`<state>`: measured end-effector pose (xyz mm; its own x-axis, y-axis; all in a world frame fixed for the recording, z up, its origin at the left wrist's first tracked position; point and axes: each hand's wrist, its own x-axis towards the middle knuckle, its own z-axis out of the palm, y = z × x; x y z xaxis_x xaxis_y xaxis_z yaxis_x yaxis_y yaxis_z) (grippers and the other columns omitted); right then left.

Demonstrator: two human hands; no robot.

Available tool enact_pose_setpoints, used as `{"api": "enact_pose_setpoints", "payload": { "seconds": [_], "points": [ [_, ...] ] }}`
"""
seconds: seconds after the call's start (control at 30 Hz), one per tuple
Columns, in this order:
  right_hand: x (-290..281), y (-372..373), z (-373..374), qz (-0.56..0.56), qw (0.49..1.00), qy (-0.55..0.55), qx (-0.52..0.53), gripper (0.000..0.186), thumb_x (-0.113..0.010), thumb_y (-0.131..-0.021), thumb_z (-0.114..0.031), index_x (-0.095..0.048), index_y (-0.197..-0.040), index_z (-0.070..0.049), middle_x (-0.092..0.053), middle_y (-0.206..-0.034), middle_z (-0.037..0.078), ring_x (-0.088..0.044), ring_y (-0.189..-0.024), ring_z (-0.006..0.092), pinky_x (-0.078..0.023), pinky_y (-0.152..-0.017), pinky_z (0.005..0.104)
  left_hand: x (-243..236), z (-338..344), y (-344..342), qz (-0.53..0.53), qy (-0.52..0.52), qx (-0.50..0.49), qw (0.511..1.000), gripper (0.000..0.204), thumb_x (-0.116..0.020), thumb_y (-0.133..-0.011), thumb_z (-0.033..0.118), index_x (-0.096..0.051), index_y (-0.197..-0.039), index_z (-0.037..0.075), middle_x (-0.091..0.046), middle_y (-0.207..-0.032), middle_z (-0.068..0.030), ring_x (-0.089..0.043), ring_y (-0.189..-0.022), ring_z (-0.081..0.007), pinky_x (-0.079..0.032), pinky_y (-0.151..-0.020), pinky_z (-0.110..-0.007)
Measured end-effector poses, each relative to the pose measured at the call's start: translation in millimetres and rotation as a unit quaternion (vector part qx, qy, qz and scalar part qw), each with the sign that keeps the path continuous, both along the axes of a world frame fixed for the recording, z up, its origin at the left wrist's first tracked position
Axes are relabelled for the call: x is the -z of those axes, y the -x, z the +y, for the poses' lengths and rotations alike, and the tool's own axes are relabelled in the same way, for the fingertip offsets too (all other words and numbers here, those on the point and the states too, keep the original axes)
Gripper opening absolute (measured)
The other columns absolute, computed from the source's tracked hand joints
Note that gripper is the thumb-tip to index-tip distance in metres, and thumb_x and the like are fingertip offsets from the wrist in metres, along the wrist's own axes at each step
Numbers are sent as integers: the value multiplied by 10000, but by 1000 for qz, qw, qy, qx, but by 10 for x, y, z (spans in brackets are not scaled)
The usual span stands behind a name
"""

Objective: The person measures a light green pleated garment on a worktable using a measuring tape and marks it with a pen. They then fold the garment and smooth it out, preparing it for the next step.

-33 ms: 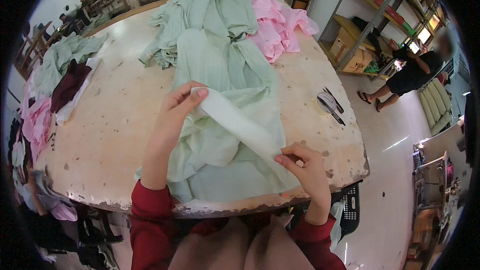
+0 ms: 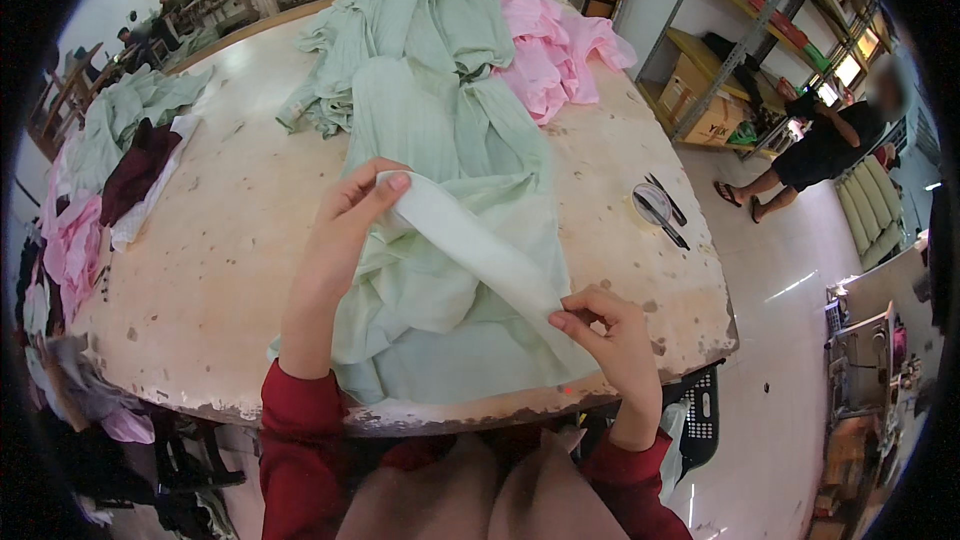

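Tbl [image 2: 230, 240], pen [image 2: 662, 220] nr R hand [image 2: 614, 330]

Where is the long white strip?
The strip is mid-picture in the head view, held between the left hand and right hand, over pale green cloth.

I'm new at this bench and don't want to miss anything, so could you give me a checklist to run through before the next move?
1. Left hand grips the white strip: ok, pinched at its upper left end.
2. Right hand grips the strip too: ok, pinched at its lower right end.
3. Strip free of twists: ok, none shows between the hands.
4. Pale green cloth smooth beneath the strip: not ok, it lies in folds.
5. Strip joined to the cloth: cannot tell, no seam can be made out.
6. Slim dark tools clear of the cloth: ok, they lie apart, to its right.
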<state>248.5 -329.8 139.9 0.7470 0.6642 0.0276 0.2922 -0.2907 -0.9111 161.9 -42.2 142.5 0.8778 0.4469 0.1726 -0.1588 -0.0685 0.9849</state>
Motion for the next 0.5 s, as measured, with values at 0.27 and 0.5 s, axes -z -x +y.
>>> {"api": "enact_pose_setpoints", "payload": {
  "seconds": [0.27, 0.5],
  "points": [
    [99, -18, -40, 17, 999, -44, 1, 130, -713, -859, -57, -653, -961, -2, -636, -864, 7, -570, -766, 76, -460, -718, 235, -52, 4, -71, -10, -10, -27, 1000, 219, -553, -990, 271, -627, -1017, 67, -553, -865, 44, -463, -853, -71, -343, -835, -219],
    [-6, -88, 100, 151, 988, -29, 13, 165, -644, -936, -141, -601, -1002, 4, -646, -864, 40, -571, -738, 73, -488, -623, 235, 26, 13, -118, -14, -121, -120, 985, 214, -558, -980, 240, -610, -1041, 42, -567, -912, -6, -499, -912, -119, -360, -889, -260]
  ]
}}
